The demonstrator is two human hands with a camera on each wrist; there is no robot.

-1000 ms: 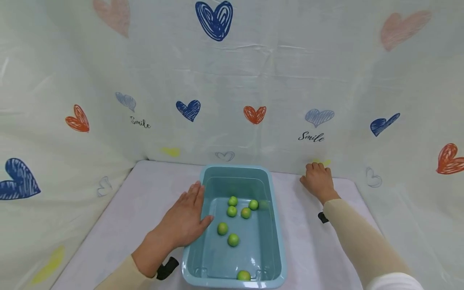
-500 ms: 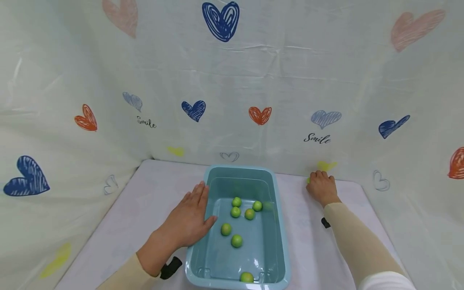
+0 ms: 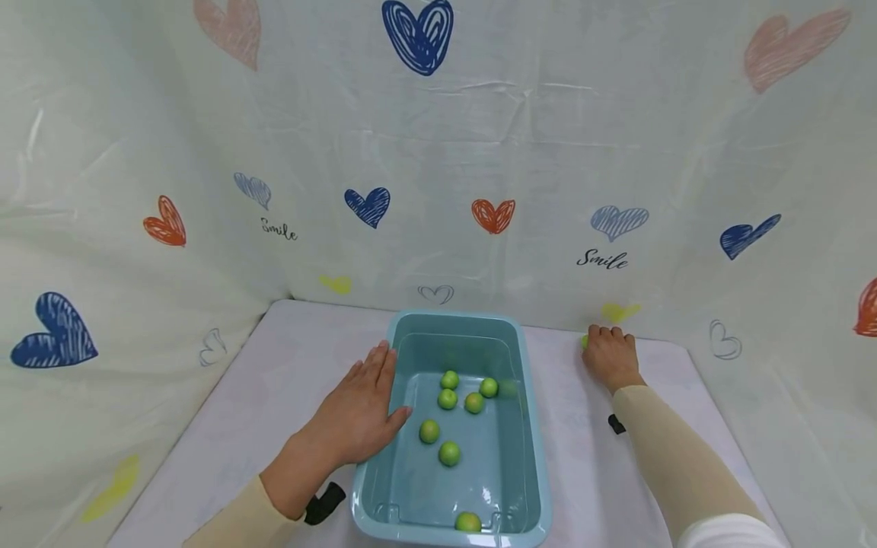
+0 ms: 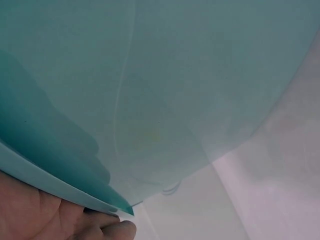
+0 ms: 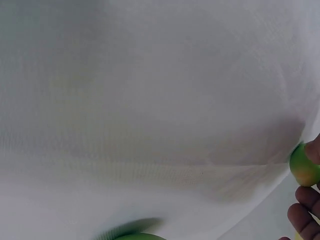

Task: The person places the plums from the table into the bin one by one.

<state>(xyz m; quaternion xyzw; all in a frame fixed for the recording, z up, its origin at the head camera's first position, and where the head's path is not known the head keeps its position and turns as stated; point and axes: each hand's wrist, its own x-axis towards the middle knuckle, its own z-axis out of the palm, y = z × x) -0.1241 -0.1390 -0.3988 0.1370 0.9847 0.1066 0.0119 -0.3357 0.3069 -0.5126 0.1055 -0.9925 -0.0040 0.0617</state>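
A light-blue plastic tub holds several small round green fruits, some tinged yellow. My left hand rests along the tub's left rim, fingers straight, thumb reaching over the inside. The left wrist view shows the palm against the rim's outer side. Near the table's back right edge is my right hand, and a green fruit shows at its left side. In the right wrist view, thumb and fingers pinch a green fruit; another green fruit peeks in at the bottom, mostly cut off.
The tub stands on a table with a white cloth. Behind and on both sides hangs a pale curtain printed with hearts and "Smile". The table's back edge meets the curtain just beyond my right hand.
My right hand has drawn slightly back from the curtain, and a green fruit has come into sight beside it. The whole head view has shifted a little. The left hand stays on the rim.
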